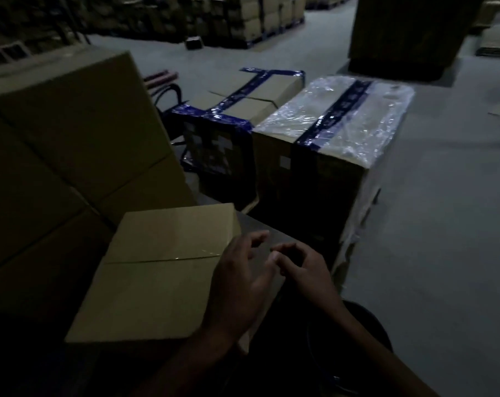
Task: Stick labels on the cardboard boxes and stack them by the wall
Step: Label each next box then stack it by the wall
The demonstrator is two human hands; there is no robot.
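beside a plain cardboard box (157,270), left hand (243,279) loose, right hand (303,267) curled, empty

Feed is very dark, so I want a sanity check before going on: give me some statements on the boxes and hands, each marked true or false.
1. The near box is closed, its flaps meeting at a centre seam. True.
2. A white label lies on top of the near box. False: its top shows bare cardboard.
3. The left hand is at that box's right edge. True.
4. The right hand grips a tape roll. False: nothing shows in its curled fingers.
5. The wrapped box has a dark blue strip across its top. True.
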